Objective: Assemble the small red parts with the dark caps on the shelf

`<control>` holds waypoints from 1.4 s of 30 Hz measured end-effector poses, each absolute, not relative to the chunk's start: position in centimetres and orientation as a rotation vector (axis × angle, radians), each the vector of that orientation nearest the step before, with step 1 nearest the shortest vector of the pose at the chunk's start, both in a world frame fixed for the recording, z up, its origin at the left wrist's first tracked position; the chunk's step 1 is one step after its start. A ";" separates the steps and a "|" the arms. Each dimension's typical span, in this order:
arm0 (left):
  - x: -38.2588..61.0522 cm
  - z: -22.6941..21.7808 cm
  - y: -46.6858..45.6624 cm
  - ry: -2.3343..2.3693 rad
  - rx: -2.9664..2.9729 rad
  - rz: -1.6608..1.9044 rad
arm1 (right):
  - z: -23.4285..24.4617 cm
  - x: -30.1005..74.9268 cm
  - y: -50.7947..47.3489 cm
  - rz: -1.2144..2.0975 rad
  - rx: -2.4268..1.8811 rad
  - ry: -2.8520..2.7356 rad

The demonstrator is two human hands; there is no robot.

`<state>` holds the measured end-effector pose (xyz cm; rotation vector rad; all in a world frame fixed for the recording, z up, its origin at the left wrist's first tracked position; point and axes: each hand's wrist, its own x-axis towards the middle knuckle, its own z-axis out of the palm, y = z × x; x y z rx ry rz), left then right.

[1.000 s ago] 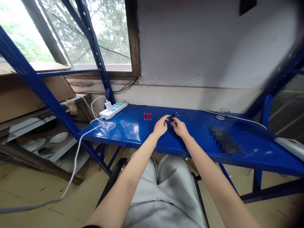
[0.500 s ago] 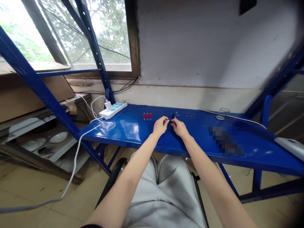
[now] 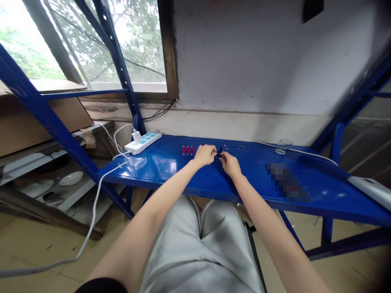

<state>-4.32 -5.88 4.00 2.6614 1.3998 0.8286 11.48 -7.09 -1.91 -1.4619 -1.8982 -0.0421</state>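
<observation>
My left hand (image 3: 205,155) is closed in a pinch just above the blue table (image 3: 171,173); what its fingertips hold is too small to make out. Close beside it, my right hand (image 3: 230,163) pinches a small black piece (image 3: 219,155), and the fingertips of both hands nearly meet there. A short black stick-like part (image 3: 220,149) lies just beyond my fingers. Near it are tiny pale bits (image 3: 225,147). Three red cylinders with pale lower ends (image 3: 187,150) stand in a row left of my left hand. Several tiny metallic parts (image 3: 242,148) lie farther right.
A white power strip (image 3: 143,142) with a plug in it sits at the table's left end, its cable hanging down. A clear glass (image 3: 283,146) stands at the back right. Nearer lies a blurred-out dark object (image 3: 288,183). A white device (image 3: 371,189) rests at the right edge.
My left hand has turned, its forearm and elbow swinging outward to the left. My right hand keeps nearly the same place at the black piece. The whole view has shifted slightly.
</observation>
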 end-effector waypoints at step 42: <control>-9.4 8.1 -1.0 1.736 2.881 0.113 | -1.8 11.4 -7.2 0.061 -1.448 -1.870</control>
